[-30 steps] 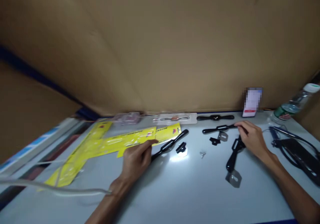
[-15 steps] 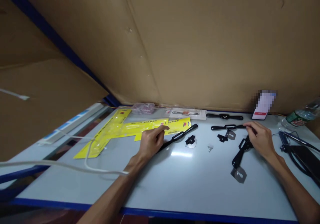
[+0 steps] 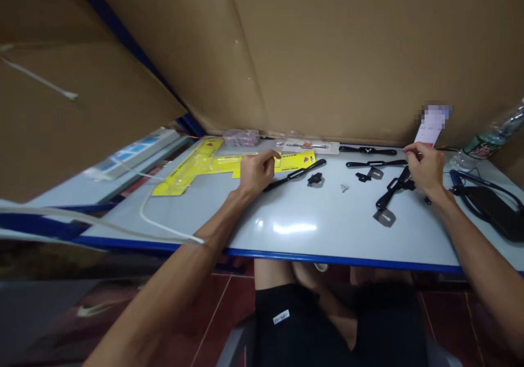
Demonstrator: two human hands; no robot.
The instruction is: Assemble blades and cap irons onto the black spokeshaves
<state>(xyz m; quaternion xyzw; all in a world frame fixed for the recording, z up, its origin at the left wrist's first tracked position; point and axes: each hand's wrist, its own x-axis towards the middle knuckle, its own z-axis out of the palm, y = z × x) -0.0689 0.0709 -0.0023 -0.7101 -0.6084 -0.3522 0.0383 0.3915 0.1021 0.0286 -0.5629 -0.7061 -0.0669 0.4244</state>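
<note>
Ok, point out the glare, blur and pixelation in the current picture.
Head view: a white glare streak on the tabletop; head view: the phone partly pixelated; head view: the near white cable blurred, the black tool by the left hand clearer.

Head view down over hands (image 3: 256, 174)

A left hand (image 3: 257, 173) curls beside a black tool (image 3: 302, 172) at center frame. The right hand (image 3: 426, 169) bends near another black tool (image 3: 385, 199), center right
</note>
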